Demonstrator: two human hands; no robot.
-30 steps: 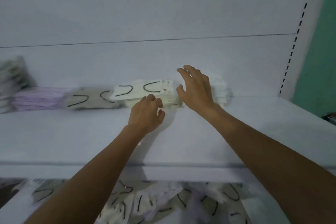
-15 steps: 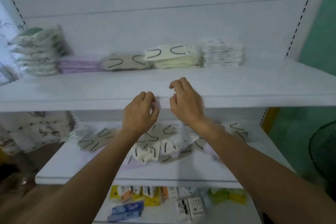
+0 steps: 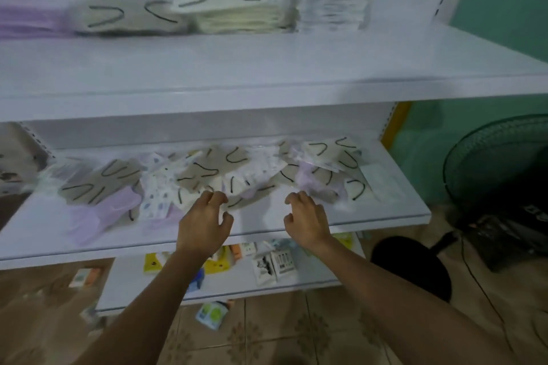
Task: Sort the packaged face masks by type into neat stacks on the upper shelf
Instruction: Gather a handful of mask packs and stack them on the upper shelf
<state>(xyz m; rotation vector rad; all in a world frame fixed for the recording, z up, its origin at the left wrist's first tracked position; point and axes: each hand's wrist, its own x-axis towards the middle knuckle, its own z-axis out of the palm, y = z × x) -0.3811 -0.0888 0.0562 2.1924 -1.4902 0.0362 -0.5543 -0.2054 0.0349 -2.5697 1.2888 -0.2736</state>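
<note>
- Both hands reach over the front of the middle shelf [image 3: 74, 241]. The left hand [image 3: 204, 224] and the right hand [image 3: 307, 221] each have loosely curled fingers with the thumb apart, and neither holds anything.
- Their fingertips are at the near edge of the loose packaged masks [image 3: 213, 172]. Blur keeps me from telling whether they touch a pack.
- That heap lies unsorted across the middle shelf. Grey-beige packs [image 3: 115, 184] with black ear loops, lilac packs [image 3: 100, 216] and patterned white packs [image 3: 157, 187] overlap at all angles.
- The step in hand looks like fetching the next pack from the heap, and much of the sorting appears undone.
- The next move calls for choosing one type and pinching a single pack free of its overlapping neighbours. The wrappers are probably slippery, so a pulled pack may drag others toward the shelf edge.
- Farther up, the upper shelf [image 3: 267, 68] carries a row of stacks along its back, close side by side: a lilac stack [image 3: 29, 18], a grey-beige stack [image 3: 127, 19], a cream stack [image 3: 237, 15] and a white stack [image 3: 332, 9].
- The lifted pack belongs on the stack of its own type, with its edges squared to the ones beneath.
</note>
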